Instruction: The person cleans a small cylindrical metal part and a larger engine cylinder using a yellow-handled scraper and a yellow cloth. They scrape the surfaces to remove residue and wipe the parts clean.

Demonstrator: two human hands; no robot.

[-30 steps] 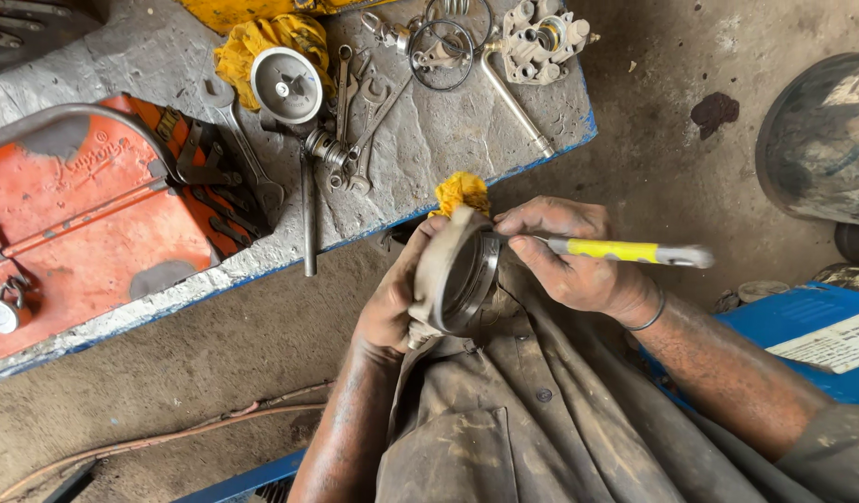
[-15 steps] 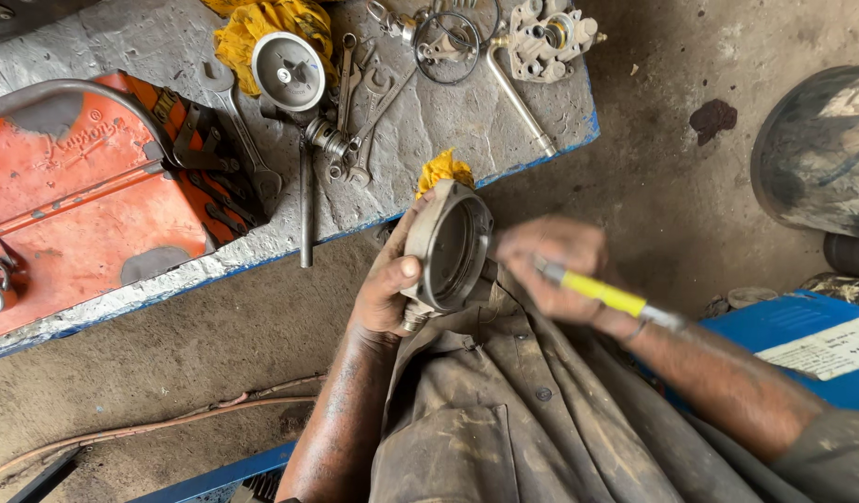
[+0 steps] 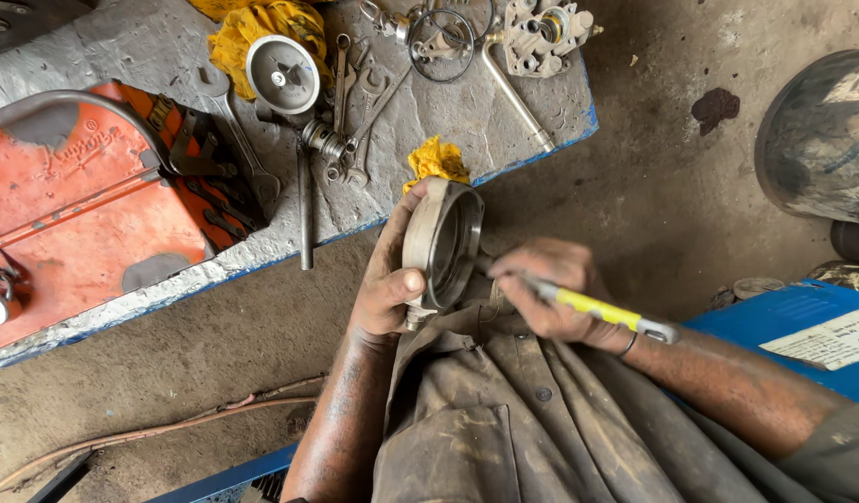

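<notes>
Left hand [image 3: 385, 284] gripped the round metal housing [image 3: 440, 244], held on edge over the lap, just off the bench [image 3: 466, 112] front edge; fingers behind it hidden. Right hand [image 3: 541, 293] was closed on a yellow-handled tool [image 3: 601, 310], slightly blurred, its tip hidden in the fist. Yellow rag [image 3: 436, 158] lay at the bench's front edge, partly behind the housing. Orange toolbox [image 3: 75, 214] was cut off at left.

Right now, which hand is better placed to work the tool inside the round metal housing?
Right hand: it already grips the yellow-handled tool beside the housing, while the left hand is occupied holding it.
</notes>
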